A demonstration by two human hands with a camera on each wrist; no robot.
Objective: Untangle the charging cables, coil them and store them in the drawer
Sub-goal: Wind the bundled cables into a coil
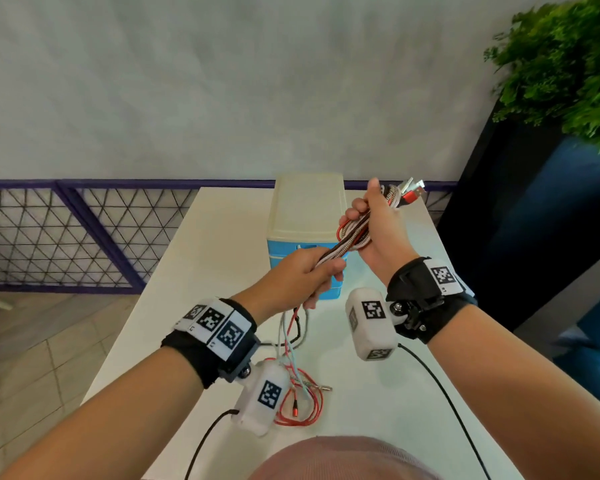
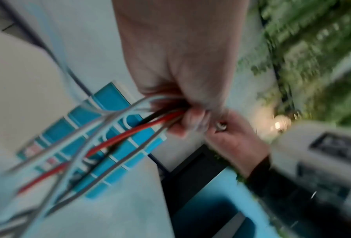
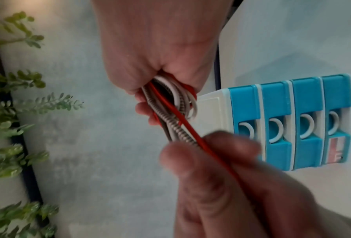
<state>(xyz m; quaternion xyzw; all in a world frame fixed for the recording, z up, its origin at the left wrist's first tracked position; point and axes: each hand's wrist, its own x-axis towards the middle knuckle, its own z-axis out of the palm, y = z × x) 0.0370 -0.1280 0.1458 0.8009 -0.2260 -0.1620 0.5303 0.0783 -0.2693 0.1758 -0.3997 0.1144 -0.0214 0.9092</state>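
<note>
Up over the counter (image 1: 222,237), both hands have the charging cables (image 1: 352,237) stretched between them. Right hand (image 1: 374,233) is wrapped around the looped-up end, plugs (image 1: 413,190) poking out past the thumb. Left hand (image 1: 302,275) has its fingers curled round the same bundle lower down, loose tails hanging to a red coil (image 1: 302,403) on the counter. Left wrist view's blurry, so I think it's red, black and grey strands there. Blue drawer unit (image 1: 307,216) sits just behind the hands, all drawers closed. Green plant (image 1: 565,71) off to the right.
</note>
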